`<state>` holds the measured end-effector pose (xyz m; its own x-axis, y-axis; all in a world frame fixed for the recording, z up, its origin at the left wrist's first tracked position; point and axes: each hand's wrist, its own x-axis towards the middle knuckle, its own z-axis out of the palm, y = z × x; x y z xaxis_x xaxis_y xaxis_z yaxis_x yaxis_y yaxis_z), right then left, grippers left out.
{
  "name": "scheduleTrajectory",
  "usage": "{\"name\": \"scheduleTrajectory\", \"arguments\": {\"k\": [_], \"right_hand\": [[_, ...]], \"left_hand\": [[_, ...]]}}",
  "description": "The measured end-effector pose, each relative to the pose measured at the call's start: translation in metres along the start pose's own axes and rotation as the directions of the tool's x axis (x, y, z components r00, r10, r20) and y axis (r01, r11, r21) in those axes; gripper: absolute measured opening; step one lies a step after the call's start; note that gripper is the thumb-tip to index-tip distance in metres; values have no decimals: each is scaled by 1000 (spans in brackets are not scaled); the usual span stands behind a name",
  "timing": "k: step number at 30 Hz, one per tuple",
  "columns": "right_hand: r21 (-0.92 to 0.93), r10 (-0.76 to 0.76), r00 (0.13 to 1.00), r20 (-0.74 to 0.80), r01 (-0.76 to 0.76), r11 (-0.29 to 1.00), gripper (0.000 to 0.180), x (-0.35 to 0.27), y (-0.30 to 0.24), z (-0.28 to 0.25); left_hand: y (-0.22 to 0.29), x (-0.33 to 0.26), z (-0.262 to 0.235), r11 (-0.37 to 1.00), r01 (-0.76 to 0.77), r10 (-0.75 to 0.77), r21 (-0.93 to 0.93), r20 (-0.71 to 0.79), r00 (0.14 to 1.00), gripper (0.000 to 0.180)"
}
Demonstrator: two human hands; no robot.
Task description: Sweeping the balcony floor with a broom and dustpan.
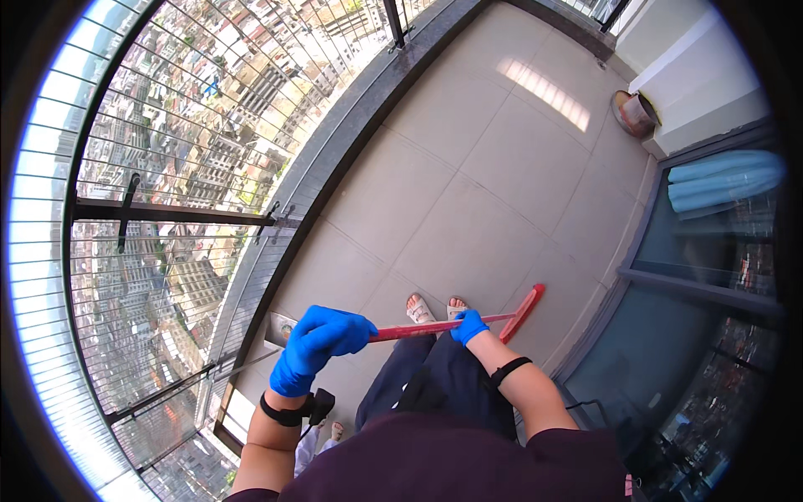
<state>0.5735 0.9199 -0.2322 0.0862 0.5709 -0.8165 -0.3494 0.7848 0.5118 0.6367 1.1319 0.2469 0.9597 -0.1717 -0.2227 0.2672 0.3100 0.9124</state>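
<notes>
Across the front of my body runs a red long-handled floor sweeper point(396, 331) with a narrow crosswise head point(523, 314) at its right end. Whether that head carries bristles or a rubber blade cannot be made out. My left hand point(322, 341), in a blue glove, is closed round the handle's left end. Farther along the handle, nearer the head, my right hand point(469, 327) grips it, also in a blue glove. The head is at the tiled floor point(468, 217), to the right of my sandalled feet point(421, 309).
A curved dark ledge with a wire railing point(192, 212) bounds the left side, high above buildings. Glass doors point(669, 335) stand on the right, with a blue cloth point(723, 180) visible there. A round pot point(634, 113) sits at the far right wall. Behind me shows another person's foot point(337, 430).
</notes>
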Motion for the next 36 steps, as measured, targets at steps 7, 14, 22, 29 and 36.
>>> {"name": "scheduleTrajectory", "arguments": {"k": [7, 14, 22, 29, 36], "right_hand": [[-435, -27, 999, 41, 43, 900, 6, -8, 238, 181], [-341, 59, 954, 293, 47, 939, 17, -32, 242, 235], [-400, -149, 966, 212, 225, 889, 10, -132, 188, 271], [-284, -539, 835, 111, 547, 788, 12, -204, -31, 325], [-174, -806, 590, -39, 790, 587, 4, -272, -329, 318]], "left_hand": [[115, -38, 1, 848, -305, 357, 433, -41, 933, 35], [112, -13, 33, 723, -422, 343, 547, 246, 907, 24], [139, -9, 110, 685, -596, 525, 418, 284, 803, 33], [91, 137, 178, 873, -481, 350, 72, -780, 518, 34], [-29, 338, 256, 978, -199, 198, -53, -18, 980, 34]]}}
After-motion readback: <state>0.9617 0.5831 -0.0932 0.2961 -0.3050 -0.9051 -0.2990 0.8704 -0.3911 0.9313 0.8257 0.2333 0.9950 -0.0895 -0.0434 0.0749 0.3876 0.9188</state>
